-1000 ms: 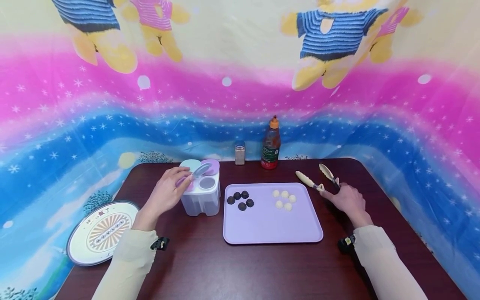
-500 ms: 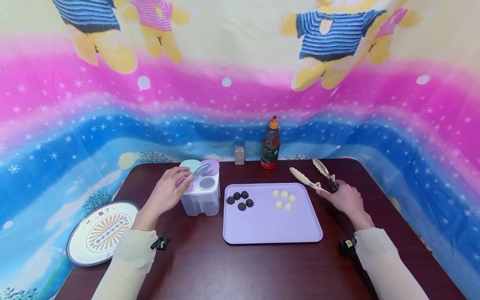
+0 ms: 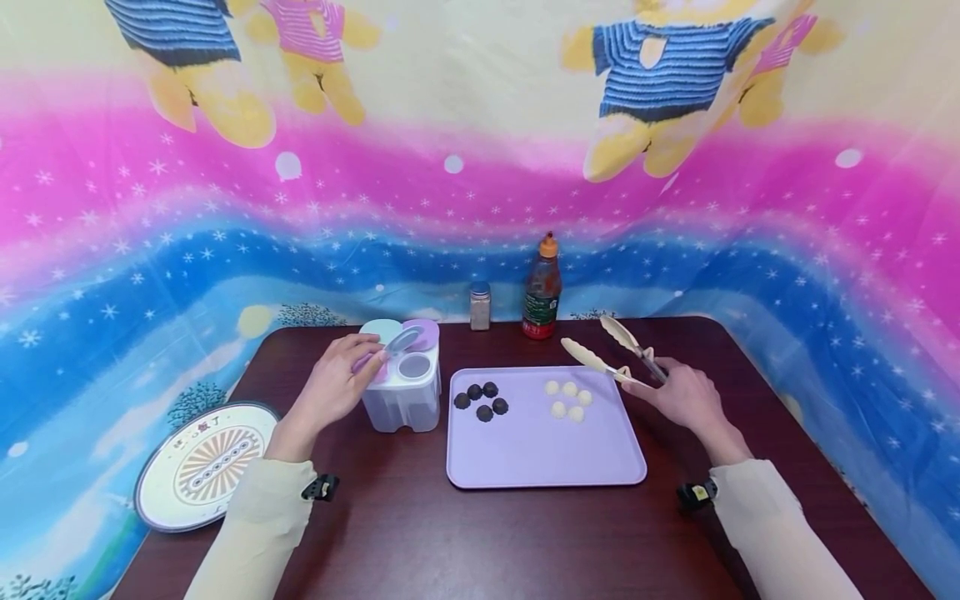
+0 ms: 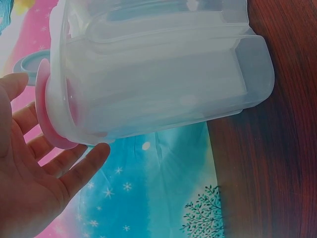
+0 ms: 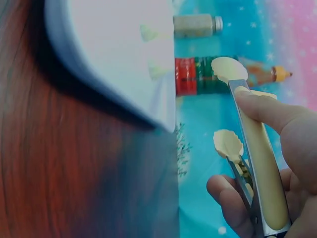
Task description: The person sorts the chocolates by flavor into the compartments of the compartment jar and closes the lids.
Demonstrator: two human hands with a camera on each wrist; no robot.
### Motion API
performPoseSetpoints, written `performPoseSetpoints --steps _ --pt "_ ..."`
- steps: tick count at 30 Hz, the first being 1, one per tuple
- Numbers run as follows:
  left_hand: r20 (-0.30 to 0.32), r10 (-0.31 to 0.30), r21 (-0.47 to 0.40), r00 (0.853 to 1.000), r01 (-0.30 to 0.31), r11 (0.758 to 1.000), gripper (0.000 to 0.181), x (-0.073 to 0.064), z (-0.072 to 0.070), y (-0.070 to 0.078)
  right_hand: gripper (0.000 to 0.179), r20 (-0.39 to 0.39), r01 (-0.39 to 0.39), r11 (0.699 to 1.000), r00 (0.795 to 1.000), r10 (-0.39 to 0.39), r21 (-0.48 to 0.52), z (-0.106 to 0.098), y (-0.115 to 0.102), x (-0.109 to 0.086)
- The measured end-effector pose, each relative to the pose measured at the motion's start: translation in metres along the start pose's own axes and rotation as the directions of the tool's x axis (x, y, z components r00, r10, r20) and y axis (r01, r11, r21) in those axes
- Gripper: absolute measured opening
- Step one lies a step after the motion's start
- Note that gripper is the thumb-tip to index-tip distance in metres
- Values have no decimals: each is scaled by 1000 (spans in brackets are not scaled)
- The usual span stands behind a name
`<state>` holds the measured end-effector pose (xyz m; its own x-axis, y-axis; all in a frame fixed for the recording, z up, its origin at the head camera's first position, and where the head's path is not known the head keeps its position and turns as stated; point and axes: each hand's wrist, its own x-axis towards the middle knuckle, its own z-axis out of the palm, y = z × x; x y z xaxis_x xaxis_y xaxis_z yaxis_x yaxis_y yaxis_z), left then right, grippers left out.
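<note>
Table (brown) bears plate, container, tray, 2 bottles.

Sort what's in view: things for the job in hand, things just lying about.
Likely in the job: tongs, multi-lidded container, purple tray, five dark balls, five cream balls.
Likely just lying about: patterned plate, orange-capped sauce bottle, small seasoning jar.

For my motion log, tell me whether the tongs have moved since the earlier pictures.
Yes: in the head view, the tongs have shifted left, toward the orange-capped bottle, which stayed put.

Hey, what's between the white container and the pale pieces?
In the head view: the dark pieces, nearer the container, then a bare stretch of purple tray.
</note>
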<state>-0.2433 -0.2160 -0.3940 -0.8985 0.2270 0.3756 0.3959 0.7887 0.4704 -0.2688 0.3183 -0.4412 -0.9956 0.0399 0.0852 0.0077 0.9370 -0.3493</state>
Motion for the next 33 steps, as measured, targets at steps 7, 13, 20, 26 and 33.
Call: performPoseSetpoints --steps 7,13,20,26,33 --pt "-1 -1 -1 1000 1 1000 41 0 0 0 86 5 42 999 999 -42 12 0 -18 -7" --pt "-3 -7 1 1000 7 1000 41 0 2 -2 84 20 70 997 997 -71 41 2 -34 -14" --pt "-12 4 5 1000 -4 1000 40 1 2 -2 79 31 130 989 991 -132 67 5 -48 -21" --pt "-6 0 2 1000 0 1000 41 0 1 -3 81 44 161 985 986 -163 62 10 -58 -24" --pt "-4 -1 0 1000 1 1000 41 0 1 -2 76 62 194 981 979 -195 19 19 -70 -28"
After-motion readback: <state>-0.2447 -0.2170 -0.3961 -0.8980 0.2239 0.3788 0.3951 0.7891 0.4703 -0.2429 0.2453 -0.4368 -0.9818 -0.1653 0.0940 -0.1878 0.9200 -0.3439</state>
